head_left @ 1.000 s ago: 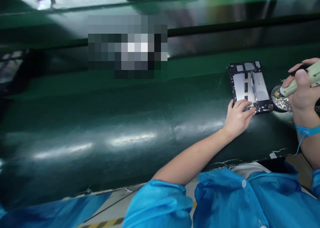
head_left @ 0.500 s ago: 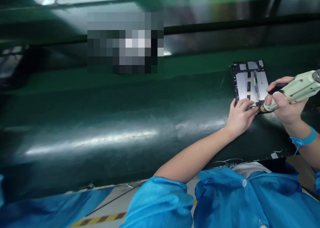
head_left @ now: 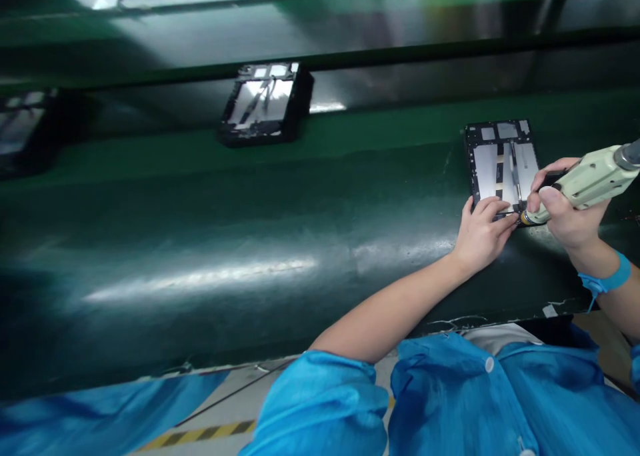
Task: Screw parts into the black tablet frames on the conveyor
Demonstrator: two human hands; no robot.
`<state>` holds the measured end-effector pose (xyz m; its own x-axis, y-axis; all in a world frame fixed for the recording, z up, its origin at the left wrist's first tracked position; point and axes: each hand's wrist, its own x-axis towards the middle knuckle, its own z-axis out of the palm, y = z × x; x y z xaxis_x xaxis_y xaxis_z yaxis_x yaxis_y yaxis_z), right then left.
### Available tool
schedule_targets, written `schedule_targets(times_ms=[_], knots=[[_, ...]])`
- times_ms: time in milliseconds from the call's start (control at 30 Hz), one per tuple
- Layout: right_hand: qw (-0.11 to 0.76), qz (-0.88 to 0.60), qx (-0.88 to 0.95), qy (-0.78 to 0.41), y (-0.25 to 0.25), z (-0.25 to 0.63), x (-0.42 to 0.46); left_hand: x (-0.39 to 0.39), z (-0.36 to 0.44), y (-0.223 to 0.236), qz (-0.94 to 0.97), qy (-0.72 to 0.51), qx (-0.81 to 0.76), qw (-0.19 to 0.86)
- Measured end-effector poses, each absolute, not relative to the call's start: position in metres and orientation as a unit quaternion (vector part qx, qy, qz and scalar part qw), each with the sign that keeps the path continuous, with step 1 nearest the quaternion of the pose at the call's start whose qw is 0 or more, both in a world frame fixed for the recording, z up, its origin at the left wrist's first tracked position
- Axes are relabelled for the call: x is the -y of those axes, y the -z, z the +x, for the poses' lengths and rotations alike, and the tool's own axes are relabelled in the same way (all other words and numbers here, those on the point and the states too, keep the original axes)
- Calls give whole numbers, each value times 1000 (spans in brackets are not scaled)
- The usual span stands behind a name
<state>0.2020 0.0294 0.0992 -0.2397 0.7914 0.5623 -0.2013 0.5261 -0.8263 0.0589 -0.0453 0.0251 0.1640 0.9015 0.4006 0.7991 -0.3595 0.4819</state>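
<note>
My right hand is wrapped round a pale green electric screwdriver, which slants down to the left. Its yellow-collared tip meets the near edge of an opened tablet with a black frame and silver panels. My left hand lies over the tablet's near left corner, fingers spread, with the fingertips close beside the screwdriver tip. Whatever sits right under the tip is too small to make out. A blue band circles my right wrist.
Another opened tablet on a thick black base lies further back, with a similar one at the far left. A dark green work surface runs across the view. Behind stands a raised ledge. Yellow-and-black tape marks the floor.
My right hand and the screwdriver have shifted very slightly left. My left hand and the tablet under it stay nearly still. The tablet further back was blurred out before and now shows plainly.
</note>
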Motion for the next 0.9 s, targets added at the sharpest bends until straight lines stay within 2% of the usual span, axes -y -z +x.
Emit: schedule_targets(times_ms=[167,367,533,900], knots=[[591,-246,647,-415,-109,206,-34,45,59,-26,759,-321,-560,85],[698,-273,595,-290,-115,228,-73,46,59,-27,761,-324,-556,79],[677,-337,597,-268,-100,237,-90,46,58,-26,760,-320,-560,84],[659,-370,599,-266,-94,233,-91,46,58,-24,760,-336,-552,69]])
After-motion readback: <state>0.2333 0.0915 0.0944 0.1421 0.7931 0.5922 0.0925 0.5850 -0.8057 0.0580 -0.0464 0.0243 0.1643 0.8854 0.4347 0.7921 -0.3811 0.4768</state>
